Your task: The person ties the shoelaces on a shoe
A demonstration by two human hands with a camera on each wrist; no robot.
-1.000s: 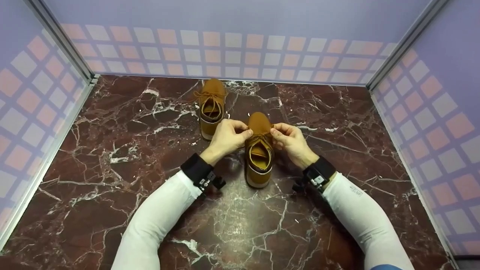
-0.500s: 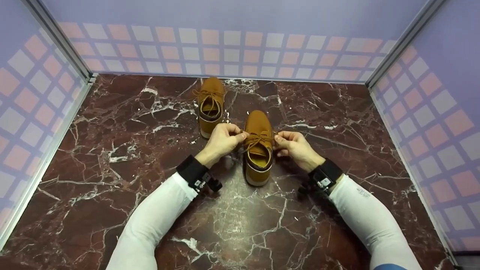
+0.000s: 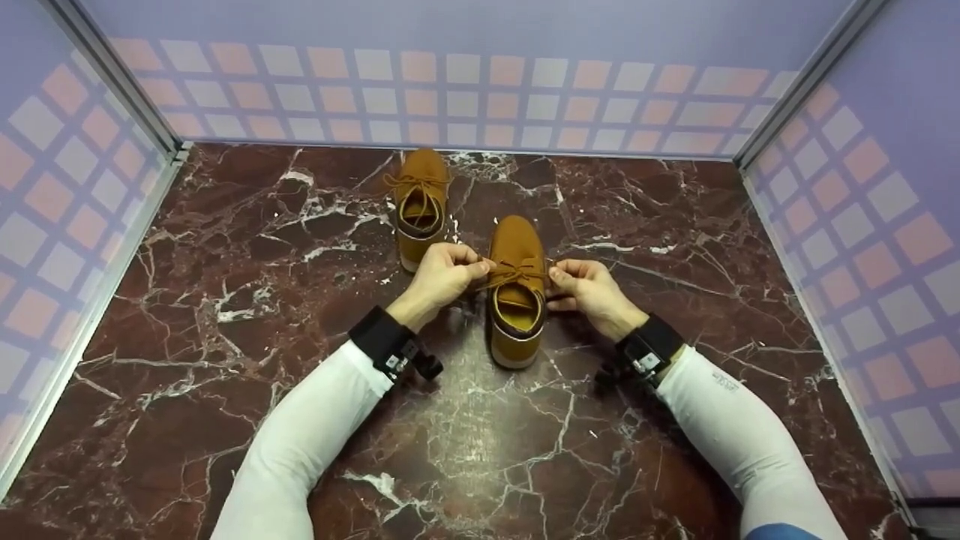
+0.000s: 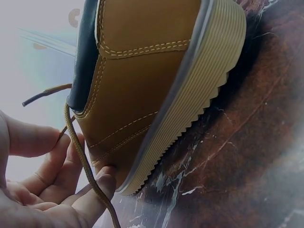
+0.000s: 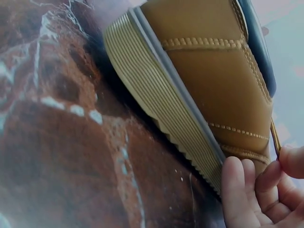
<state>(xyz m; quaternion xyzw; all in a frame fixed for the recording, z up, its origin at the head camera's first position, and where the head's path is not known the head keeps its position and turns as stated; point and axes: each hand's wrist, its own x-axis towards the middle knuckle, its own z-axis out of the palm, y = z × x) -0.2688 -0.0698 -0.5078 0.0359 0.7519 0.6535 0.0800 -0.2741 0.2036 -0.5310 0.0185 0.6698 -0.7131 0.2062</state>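
A tan leather lace-up shoe (image 3: 517,240) stands upright between my hands, toe pointing away, with a bow in its brown shoelace (image 3: 517,274). My left hand (image 3: 442,277) pinches part of the lace between thumb and forefinger at the shoe's left side. In the left wrist view a loose lace end (image 4: 46,94) sticks out and another strand hangs over the fingers. On the opposite side my right hand (image 3: 589,292) pinches the lace too, its other fingers close to the shoe's side in the right wrist view. The sole (image 5: 147,90) rests on the floor.
The matching tan shoe (image 3: 422,202), with its lace tied, stands farther back and left, just beyond my left hand. Dark red marble-patterned floor (image 3: 300,420) spreads all round. Pale panels with a checked band (image 3: 480,97) wall in the back and both sides.
Both hands have come slightly nearer to me from the toe side and moved a little apart, drawing the lace outward. The bow over the shoe's opening now shows plainly.
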